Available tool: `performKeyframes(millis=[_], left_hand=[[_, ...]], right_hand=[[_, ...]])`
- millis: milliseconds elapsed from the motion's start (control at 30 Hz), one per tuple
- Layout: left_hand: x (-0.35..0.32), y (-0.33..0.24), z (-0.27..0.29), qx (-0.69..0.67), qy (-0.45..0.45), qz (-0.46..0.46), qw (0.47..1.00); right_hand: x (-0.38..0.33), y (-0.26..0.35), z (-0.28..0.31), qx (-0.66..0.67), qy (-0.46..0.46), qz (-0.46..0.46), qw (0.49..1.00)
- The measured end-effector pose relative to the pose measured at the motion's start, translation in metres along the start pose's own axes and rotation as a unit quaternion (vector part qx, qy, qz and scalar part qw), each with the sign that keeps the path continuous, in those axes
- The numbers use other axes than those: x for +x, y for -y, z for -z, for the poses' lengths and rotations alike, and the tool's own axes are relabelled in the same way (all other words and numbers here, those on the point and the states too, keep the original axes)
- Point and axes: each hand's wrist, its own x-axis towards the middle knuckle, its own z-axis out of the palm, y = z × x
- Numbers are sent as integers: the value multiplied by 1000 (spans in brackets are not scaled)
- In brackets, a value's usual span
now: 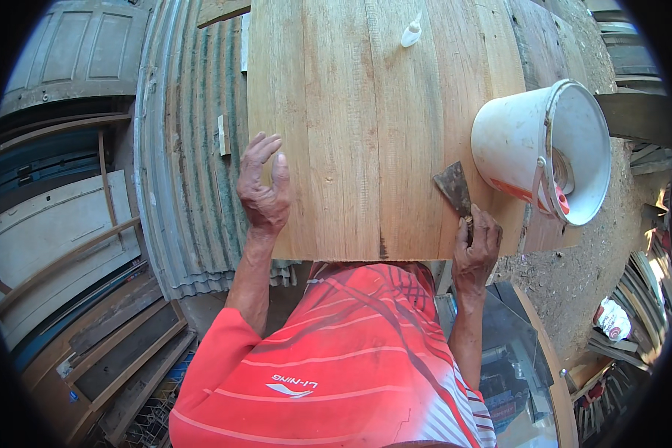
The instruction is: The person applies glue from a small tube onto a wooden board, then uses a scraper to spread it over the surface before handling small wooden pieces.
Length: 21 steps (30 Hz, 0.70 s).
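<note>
Wooden panel (328,134): bright, even daylight; grain clear.
Corrugated sheeting (201,179), left of the panel: bowed by fisheye distortion.
Woodpile (638,287), right of the panel: small sunlit patches.
Door (82,52), far left of the panel: shaded, black-vignetted.

Left hand (265,187): fingers half bent, thumb apart from them, at the left edge of the wooden panel (336,149).
Right hand (478,250): grips the handle of a scraper (454,184), its blade over the panel's near right part.
White bucket (509,131): beside the scraper, something red inside.
Small bottle (410,34): toward the panel's far end.
Corrugated sheet (201,209): left of the panel, bearing a wood strip (223,135).
</note>
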Motion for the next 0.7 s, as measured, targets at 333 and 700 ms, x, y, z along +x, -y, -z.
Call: performKeyframes(millis=[333,700], left_hand=[[3,28,-2,11,32,20,999],[5,31,-5,-5,33,7,999]], right_hand=[[122,72,-32,153,1,11,988],[275,88,-118,157,-69,-38,984]])
